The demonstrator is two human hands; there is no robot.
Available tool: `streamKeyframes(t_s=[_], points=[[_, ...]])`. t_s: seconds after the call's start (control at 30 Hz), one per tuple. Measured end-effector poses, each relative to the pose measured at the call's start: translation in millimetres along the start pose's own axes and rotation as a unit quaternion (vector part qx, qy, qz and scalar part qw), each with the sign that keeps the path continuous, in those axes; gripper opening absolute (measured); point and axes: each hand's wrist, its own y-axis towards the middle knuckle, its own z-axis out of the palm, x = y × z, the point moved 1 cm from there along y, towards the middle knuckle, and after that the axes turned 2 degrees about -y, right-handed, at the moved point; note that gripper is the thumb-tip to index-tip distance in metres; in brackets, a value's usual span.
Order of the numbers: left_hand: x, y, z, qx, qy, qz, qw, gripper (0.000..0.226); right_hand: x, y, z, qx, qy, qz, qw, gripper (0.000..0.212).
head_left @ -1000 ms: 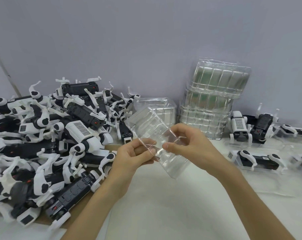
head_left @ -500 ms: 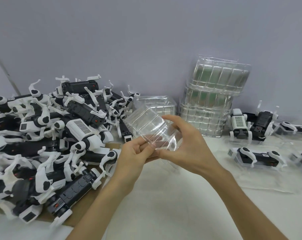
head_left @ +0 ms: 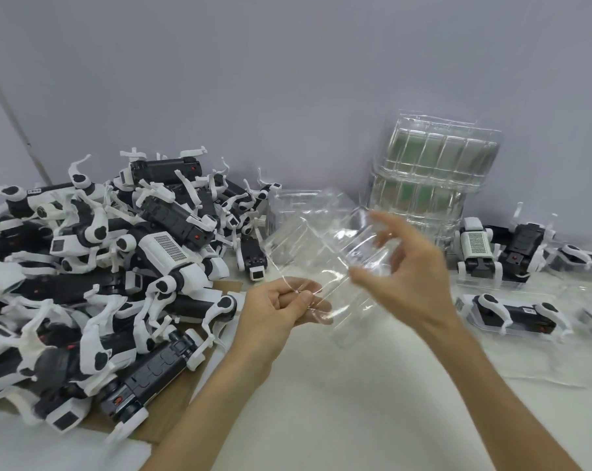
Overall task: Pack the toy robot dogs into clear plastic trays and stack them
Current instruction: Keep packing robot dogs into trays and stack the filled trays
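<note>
I hold a clear plastic tray [head_left: 308, 256] in the air above the middle of the white table. My left hand [head_left: 281, 307] pinches its near edge between thumb and fingers. My right hand [head_left: 403, 270] grips the tray's right side, thumb in front and fingers curled over the top. A big heap of black-and-white toy robot dogs [head_left: 101, 266] fills the left side of the table. On the right, one dog lies in a clear tray [head_left: 515, 314].
A tall stack of clear trays [head_left: 434, 178] leans against the grey wall at the back, with a lower stack [head_left: 288, 205] to its left. Two more dogs [head_left: 502, 249] stand at the right. Brown cardboard [head_left: 186, 396] lies under the heap.
The tray has opened out and lifted; my right hand has moved up and to the right along it, while my left hand keeps its pinch on the near edge.
</note>
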Motion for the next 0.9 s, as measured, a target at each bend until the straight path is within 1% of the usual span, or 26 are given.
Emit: streamKeyframes(t_s=[0.07, 0.13, 0.2, 0.27, 0.33, 0.43, 0.57, 0.67, 0.8, 0.9], points=[[2, 1, -11, -0.008, 0.007, -0.023, 1.0, 0.012, -13, 12, -28, -0.075, 0.014, 0.048, 0.996, 0.076], [3, 3, -20, -0.011, -0.05, -0.07, 0.996, 0.01, -24, 19, -55, -0.11, 0.032, 0.076, 0.991, 0.079], [4, 6, -24, -0.015, -0.119, -0.098, 0.988, 0.016, -30, 20, -68, -0.088, 0.048, 0.083, 0.992, 0.081], [5, 7, -24, -0.014, -0.148, -0.108, 0.983, 0.026, -32, 20, -65, -0.039, 0.05, 0.083, 0.995, 0.079], [7, 7, -24, -0.009, -0.16, -0.112, 0.981, 0.032, -31, 20, -57, 0.007, 0.048, 0.077, 0.996, 0.066], [6, 6, -24, -0.011, -0.201, -0.108, 0.974, 0.04, -29, 19, -50, 0.049, 0.04, 0.067, 0.996, 0.046], [3, 9, -22, -0.027, -0.262, -0.078, 0.961, 0.03, -34, 19, -48, 0.054, 0.034, 0.075, 0.995, 0.038], [-1, 10, -21, -0.021, -0.25, -0.045, 0.967, 0.03, -41, 17, -44, 0.053, 0.005, 0.087, 0.995, 0.035], [-5, 9, -21, -0.012, -0.235, -0.011, 0.972, 0.027, -48, 10, -29, 0.075, -0.066, 0.083, 0.992, 0.036], [-5, 9, -22, -0.028, -0.234, 0.004, 0.972, 0.021, -54, 3, -16, 0.085, -0.098, 0.091, 0.987, 0.037]])
